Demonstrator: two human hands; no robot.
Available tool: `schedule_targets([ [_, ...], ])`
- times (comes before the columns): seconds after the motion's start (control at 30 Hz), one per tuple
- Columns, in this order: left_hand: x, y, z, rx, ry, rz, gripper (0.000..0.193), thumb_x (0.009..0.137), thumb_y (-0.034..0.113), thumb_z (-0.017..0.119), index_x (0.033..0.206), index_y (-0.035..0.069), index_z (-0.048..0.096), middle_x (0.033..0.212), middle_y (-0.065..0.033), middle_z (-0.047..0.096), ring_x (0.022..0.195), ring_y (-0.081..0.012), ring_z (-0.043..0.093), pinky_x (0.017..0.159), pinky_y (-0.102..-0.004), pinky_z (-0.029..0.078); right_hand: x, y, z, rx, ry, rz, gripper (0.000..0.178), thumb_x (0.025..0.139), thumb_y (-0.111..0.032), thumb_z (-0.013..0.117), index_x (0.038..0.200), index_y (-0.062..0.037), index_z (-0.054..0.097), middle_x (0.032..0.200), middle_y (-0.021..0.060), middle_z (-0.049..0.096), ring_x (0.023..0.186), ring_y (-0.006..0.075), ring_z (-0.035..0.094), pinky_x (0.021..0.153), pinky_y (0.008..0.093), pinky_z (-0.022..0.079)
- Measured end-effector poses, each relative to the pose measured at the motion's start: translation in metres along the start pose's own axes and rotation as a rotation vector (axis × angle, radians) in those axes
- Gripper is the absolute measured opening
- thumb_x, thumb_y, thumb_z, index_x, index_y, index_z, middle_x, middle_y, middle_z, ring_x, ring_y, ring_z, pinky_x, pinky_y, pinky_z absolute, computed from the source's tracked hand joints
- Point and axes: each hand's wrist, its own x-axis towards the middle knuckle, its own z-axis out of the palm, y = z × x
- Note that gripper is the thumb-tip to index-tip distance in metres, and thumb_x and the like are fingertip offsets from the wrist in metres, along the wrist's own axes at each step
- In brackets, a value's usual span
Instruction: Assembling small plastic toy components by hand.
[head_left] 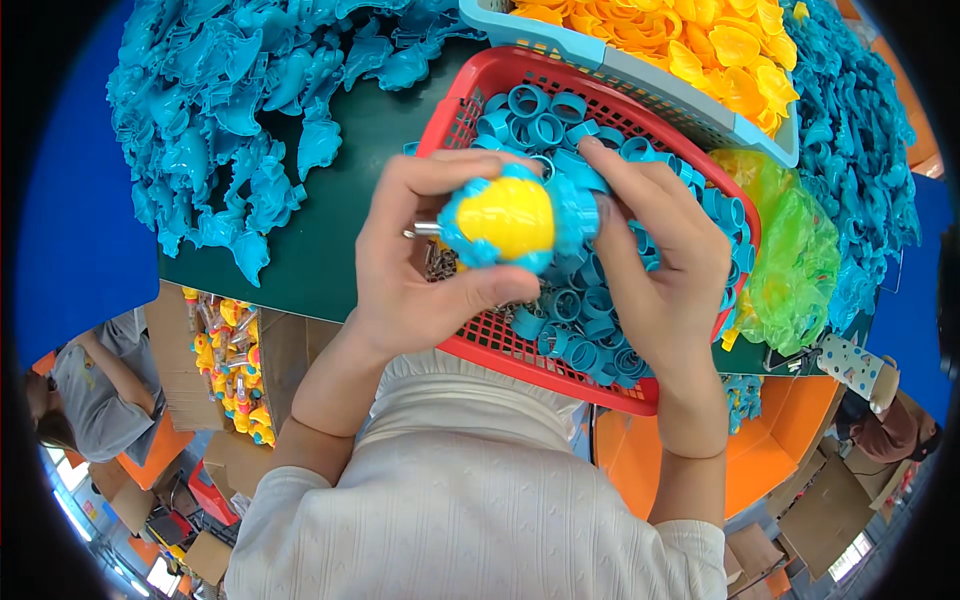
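Observation:
My left hand [405, 255] is closed around a rounded plastic toy piece [508, 220], yellow in the middle and blue about it. A short metal pin [425, 229] sticks out of its left end. At the piece's right end, my right hand [665, 250] pinches a blue plastic ring [578, 183] between thumb and fingers. The ring touches the piece; how far it sits on it I cannot tell, as the area is slightly blurred. Both hands are above a red basket [470, 75] holding many loose blue rings [565, 305].
Blue shell-like parts [225, 110] are heaped at left, with another heap [850, 120] at right. A grey-blue basket [640, 65] of yellow parts stands behind. A green plastic bag [795, 245] lies right of the red basket. Below left, a cardboard box [185, 360] holds yellow toys. Other people sit nearby.

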Motion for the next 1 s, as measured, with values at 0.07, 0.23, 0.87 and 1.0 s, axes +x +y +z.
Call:
schedule_targets([
  [0.07,0.000,0.003,-0.001,0.019,0.062,-0.026,0.059,0.066,0.015,0.078,0.110,0.001,0.041,0.111,-0.0182,0.055,0.101,-0.0213,0.055,0.086,-0.0322,0.046,-0.004,0.001,0.000,0.196,0.004,0.058,0.028,0.078,0.006,0.057,0.105,-0.0003,0.060,0.086,0.0108,0.058,0.069,0.0152,0.057,0.063,0.0241,0.047],
  [0.23,-0.001,0.005,0.001,-0.010,0.115,-0.051,0.057,0.068,0.016,0.077,0.109,0.000,0.042,0.110,-0.0176,0.056,0.101,-0.0198,0.056,0.085,-0.0311,0.047,-0.003,0.004,-0.004,0.549,-0.012,0.202,0.024,0.083,-0.006,0.059,0.105,0.0036,0.059,0.095,0.0095,0.058,0.084,0.0142,0.058,0.072,0.0248,0.050],
  [0.87,-0.002,0.006,-0.001,-0.013,0.044,-0.111,0.056,0.067,0.011,0.077,0.112,-0.001,0.044,0.114,-0.0196,0.055,0.103,-0.0213,0.056,0.085,-0.0315,0.048,-0.005,0.017,-0.008,0.538,-0.174,0.118,0.028,0.072,0.004,0.066,0.099,0.0039,0.060,0.088,0.0078,0.056,0.080,0.0131,0.056,0.069,0.0233,0.049],
  [1.0,0.003,0.005,-0.001,0.007,0.031,-0.065,0.058,0.066,0.011,0.077,0.112,0.000,0.044,0.116,-0.0210,0.054,0.106,-0.0229,0.055,0.087,-0.0323,0.047,-0.003,0.019,-0.006,0.390,-0.149,-0.024,0.032,0.072,0.002,0.067,0.103,0.0024,0.058,0.094,0.0100,0.059,0.086,0.0147,0.055,0.073,0.0243,0.046],
])
